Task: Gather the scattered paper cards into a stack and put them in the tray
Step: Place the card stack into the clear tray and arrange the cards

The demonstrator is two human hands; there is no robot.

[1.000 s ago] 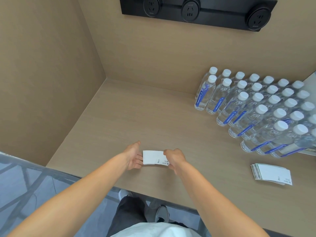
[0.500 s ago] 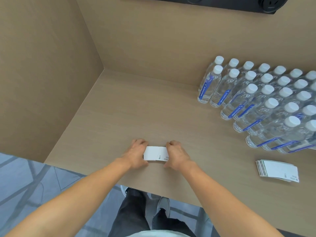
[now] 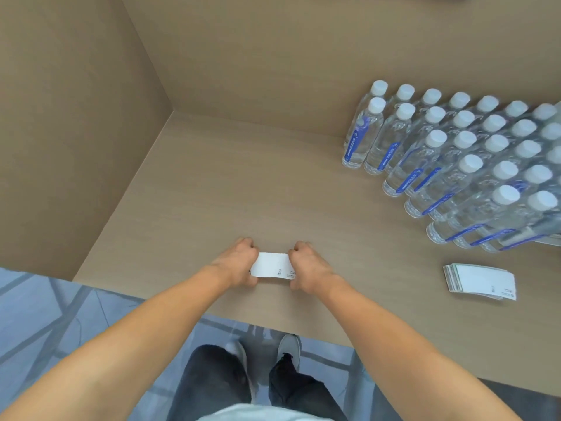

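Head | both hands [image 3: 271, 265] clamp card stack [image 3: 271, 265] | table [image 3: 243, 183]

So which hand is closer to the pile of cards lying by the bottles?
Right. The right hand is nearer the pile; the left hand is farther left.
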